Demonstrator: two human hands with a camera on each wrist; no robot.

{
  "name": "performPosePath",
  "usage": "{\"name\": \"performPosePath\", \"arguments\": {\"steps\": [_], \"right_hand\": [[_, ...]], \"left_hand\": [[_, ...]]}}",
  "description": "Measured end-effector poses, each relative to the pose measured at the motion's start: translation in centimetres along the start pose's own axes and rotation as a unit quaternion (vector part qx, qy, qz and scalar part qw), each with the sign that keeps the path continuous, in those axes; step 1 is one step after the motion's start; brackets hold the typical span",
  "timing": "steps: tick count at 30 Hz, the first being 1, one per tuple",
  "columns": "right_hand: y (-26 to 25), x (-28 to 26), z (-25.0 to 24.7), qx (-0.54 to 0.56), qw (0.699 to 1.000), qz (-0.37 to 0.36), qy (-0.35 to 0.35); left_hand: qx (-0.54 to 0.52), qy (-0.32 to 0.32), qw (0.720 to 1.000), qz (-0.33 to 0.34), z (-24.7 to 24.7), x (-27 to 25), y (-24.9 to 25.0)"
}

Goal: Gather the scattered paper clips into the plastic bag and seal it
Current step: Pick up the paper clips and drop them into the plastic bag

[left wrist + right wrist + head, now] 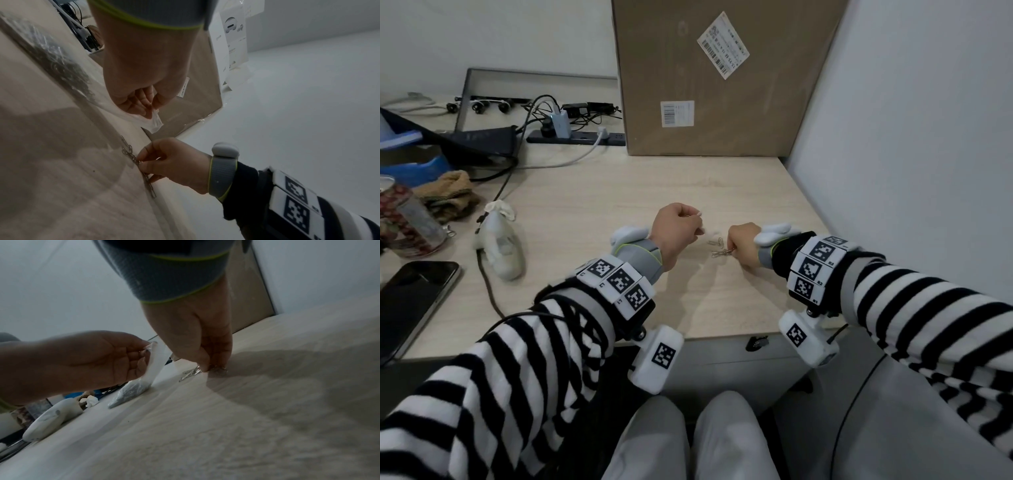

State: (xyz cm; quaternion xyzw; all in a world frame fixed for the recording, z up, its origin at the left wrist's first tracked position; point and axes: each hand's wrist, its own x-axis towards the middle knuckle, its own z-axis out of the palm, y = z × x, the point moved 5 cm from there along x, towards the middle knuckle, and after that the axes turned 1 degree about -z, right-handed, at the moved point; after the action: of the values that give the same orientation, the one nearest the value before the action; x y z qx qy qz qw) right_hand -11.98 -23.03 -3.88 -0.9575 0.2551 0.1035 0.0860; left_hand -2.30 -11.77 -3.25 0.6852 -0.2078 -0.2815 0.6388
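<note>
My left hand (681,228) pinches the top edge of a small clear plastic bag (144,378), which hangs down to the table with several clips heaped in its bottom. The bag's rim (155,121) shows below the left fingertips. A few silver paper clips (717,247) lie on the light wood table (619,192) between the two hands. My right hand (741,245) is curled with its fingertips down on the table, pinching some of these paper clips (133,156); others (189,374) lie loose just beside the fingers.
A large cardboard box (722,78) stands at the back against the wall. To the left lie a white handheld device (500,243), a phone (410,301), a can (407,222), a brown cloth (448,193) and a power strip (575,137) with cables.
</note>
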Motion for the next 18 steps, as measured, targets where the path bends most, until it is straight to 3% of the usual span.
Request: {"name": "performPosePath", "arguments": {"steps": [6,10,12,14,16,18], "right_hand": [[0.2,0.4,-0.2,0.014,0.999,0.028,-0.028],[0.7,0.2,-0.9,0.136,0.989,0.059,0.007],[0.8,0.0,-1.8,0.266,0.96,0.07,0.057],[0.1,-0.4,-3.1,0.395,0.912,0.053,0.101],[-1.2,-0.8,-4.4,0.446,0.888,0.021,0.109],[-2.3,-0.9,-5.4,0.382,0.919,0.011,0.1]], "left_hand": [[0.008,0.003,1.0,-0.007,0.1,-0.1,-0.5],[0.014,0.007,1.0,-0.008,-0.4,-0.4,-0.3],[0.012,0.008,1.0,-0.007,-0.6,-0.7,0.0],[0.007,0.004,1.0,-0.01,-0.6,-0.8,0.1],[0.007,0.0,1.0,-0.013,-0.3,-1.1,0.0],[0.005,-0.003,1.0,-0.011,-0.1,-1.4,0.2]]}}
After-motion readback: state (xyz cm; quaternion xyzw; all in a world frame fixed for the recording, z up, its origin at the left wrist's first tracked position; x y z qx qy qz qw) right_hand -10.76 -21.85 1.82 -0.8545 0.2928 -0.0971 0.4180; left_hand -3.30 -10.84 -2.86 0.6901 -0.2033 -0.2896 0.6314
